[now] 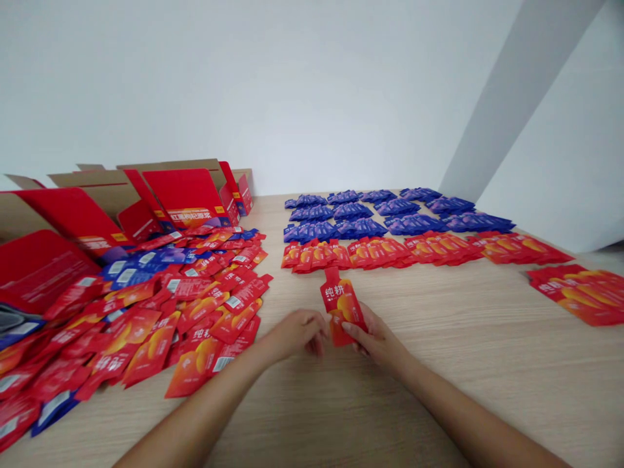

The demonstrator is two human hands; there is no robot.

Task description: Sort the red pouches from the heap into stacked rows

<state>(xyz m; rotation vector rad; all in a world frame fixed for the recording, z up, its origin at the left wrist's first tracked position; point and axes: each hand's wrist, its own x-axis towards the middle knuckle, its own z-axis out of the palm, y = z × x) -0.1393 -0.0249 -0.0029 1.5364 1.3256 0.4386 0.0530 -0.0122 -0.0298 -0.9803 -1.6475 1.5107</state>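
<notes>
My right hand (pixel 383 338) grips a red pouch (pixel 342 302) by its lower part, thumb on the front. The pouch has orange fruit printed on it, white lettering and a narrow neck pointing away from me. My left hand (pixel 303 330) is just left of the pouch, its fingers loosely bent, slightly blurred and with nothing visible in them. Beyond the held pouch, a row of fanned red pouch stacks (pixel 377 251) lies on the wooden table (pixel 312 409). To the left spreads a loose heap of red pouches (pixel 195 325) mixed with some blue ones.
Behind the red row lie several fanned stacks of blue pouches (pixel 361 227). Another red stack (pixel 580 292) is at the right. Open red cardboard boxes (pixel 182 192) stand at the back left, next to the heap. A white wall (pixel 341 97) closes off the far side.
</notes>
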